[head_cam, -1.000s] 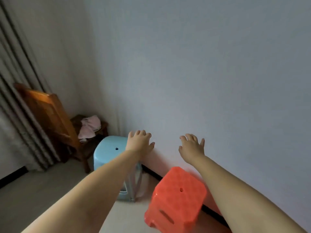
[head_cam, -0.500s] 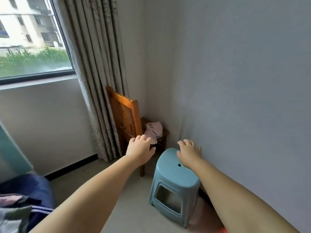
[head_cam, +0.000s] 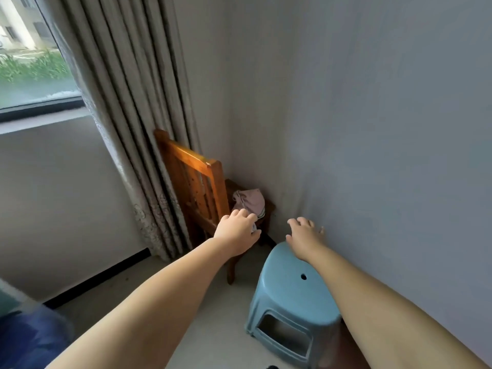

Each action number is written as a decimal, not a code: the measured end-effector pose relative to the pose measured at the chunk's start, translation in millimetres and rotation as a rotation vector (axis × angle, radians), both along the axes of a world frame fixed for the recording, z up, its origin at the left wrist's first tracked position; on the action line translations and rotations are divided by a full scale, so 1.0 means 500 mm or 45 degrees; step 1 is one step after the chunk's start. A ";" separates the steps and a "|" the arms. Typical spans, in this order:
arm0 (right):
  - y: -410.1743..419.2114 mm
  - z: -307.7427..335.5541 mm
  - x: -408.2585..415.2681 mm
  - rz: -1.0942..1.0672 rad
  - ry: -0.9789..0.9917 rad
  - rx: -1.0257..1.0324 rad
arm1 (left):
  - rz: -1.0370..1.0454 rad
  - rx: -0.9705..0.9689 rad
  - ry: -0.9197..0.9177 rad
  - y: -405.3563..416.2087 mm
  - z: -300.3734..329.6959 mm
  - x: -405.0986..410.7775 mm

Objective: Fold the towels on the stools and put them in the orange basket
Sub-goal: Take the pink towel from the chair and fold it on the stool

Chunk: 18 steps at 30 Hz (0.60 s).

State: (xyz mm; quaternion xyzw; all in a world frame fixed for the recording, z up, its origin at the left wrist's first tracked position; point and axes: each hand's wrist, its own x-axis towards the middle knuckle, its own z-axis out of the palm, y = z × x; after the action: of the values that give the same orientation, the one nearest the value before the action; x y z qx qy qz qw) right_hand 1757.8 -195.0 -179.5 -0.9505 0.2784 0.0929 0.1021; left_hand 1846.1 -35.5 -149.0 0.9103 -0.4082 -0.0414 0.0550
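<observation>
In a corner by a grey wall and a curtain, a pink towel lies on a wooden chair, and both hands, left and right, reach out with loose, empty grips above a blue stool on the pale floor.

We see a dim room lit only by daylight from the window at upper left, where the view outside is bright and washed out. The curtain beside it shows soft vertical shading in its folds. A warm glint lies on the top rail of the chair. The wall is an even bluish grey, darker in the corner. The stool casts a faint shadow on the floor beneath it. Straight lines bow outward near the edges from the wide lens. Our forearms, close to the camera, look stretched and slightly soft.
</observation>
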 end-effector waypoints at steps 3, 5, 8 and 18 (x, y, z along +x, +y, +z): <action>-0.055 -0.037 0.065 -0.022 0.018 0.047 | 0.003 0.065 0.062 -0.061 -0.025 0.075; -0.103 -0.065 0.114 -0.041 0.041 0.082 | 0.025 0.097 0.126 -0.114 -0.040 0.141; -0.152 -0.097 0.156 -0.052 0.028 0.148 | 0.069 0.081 0.227 -0.161 -0.072 0.207; -0.254 -0.310 0.221 -0.309 0.218 0.404 | -0.004 0.395 0.556 -0.322 -0.315 0.352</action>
State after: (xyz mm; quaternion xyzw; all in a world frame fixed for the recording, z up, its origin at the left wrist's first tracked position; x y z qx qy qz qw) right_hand 1868.3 -321.7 -334.7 -0.8706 0.3805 0.2028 0.2369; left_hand 2021.9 -196.6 -306.3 0.8766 -0.3768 -0.2991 0.0016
